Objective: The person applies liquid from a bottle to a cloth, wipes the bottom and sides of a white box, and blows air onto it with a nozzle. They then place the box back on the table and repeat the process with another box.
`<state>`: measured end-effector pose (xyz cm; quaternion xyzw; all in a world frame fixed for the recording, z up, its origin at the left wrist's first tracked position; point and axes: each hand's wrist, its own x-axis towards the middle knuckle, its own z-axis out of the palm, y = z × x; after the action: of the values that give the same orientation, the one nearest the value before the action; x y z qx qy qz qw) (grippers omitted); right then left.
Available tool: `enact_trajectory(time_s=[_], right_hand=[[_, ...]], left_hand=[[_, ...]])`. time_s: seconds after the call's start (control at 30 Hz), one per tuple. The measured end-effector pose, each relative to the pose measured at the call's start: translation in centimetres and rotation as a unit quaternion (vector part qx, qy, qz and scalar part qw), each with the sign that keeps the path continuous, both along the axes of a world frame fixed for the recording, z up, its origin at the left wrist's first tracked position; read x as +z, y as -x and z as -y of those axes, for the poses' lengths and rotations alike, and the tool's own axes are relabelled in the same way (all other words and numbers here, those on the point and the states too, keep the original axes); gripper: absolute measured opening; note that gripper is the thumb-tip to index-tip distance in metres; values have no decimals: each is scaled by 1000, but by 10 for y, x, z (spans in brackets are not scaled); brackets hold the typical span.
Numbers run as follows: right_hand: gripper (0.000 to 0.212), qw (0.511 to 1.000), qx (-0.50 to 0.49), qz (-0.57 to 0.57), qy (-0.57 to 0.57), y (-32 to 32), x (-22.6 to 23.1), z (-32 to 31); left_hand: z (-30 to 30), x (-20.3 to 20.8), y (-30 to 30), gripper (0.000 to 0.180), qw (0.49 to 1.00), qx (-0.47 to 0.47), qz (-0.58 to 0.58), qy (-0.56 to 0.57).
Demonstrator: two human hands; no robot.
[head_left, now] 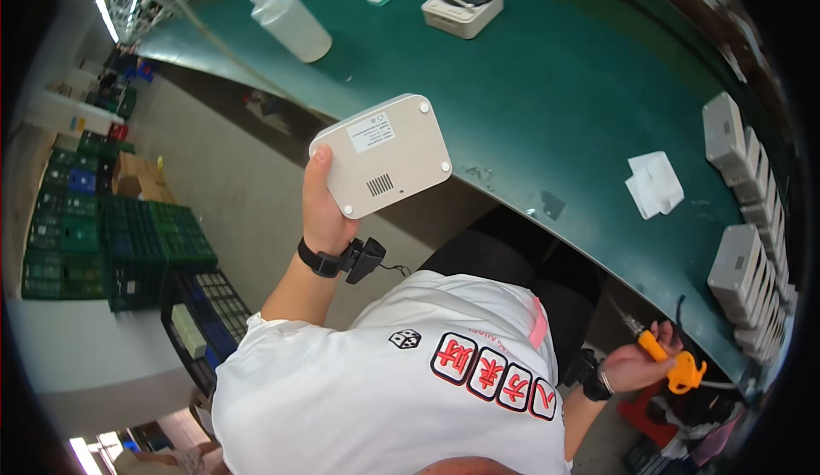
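Note:
My left hand (326, 191) grips a cream rectangular device (395, 146) by its near left corner, thumb on top. Its underside faces up, with a white label, dark vent slots and small round feet at the corners. It is held in the air before the table's near edge. At the lower right, my right hand (642, 367) is closed around an orange-handled tool (653, 345) with a thin pointed tip that looks like a soldering iron. The tip points up and left. The fingers partly hide the handle.
On the green table (547, 73) stand a white squeeze bottle (292, 26) and a cream mini record player (465, 14). White paper (655, 184) lies at right, near stacked cream units (741, 274). Green crates (145, 244) stand on the floor at left.

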<state>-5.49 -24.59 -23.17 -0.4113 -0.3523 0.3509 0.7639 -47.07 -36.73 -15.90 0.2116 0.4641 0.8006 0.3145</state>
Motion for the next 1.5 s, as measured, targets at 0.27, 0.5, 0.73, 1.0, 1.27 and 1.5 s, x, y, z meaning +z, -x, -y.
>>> enact_trajectory(time_s=[0.27,0.5,0.73,1.0,1.27,1.5], right_hand=[[23,737,502,450,-42,106,93,12],[20,600,535,594,-30,141,106,15],[24,589,605,536,1,139,107,1],[25,563,633,529,50,139,92,-21],[30,549,637,541,-5,145,84,-9],[29,501,668,549,-30,157,84,3]], left_hand=[[56,-2,26,53,992,70,-77,77],[87,2,38,47,940,130,-277,152],[108,24,78,49,775,-41,-570,270],[118,-18,83,51,962,-220,-95,131],[119,-60,31,42,817,-107,529,-201],[135,-39,30,36,857,158,479,-105]])
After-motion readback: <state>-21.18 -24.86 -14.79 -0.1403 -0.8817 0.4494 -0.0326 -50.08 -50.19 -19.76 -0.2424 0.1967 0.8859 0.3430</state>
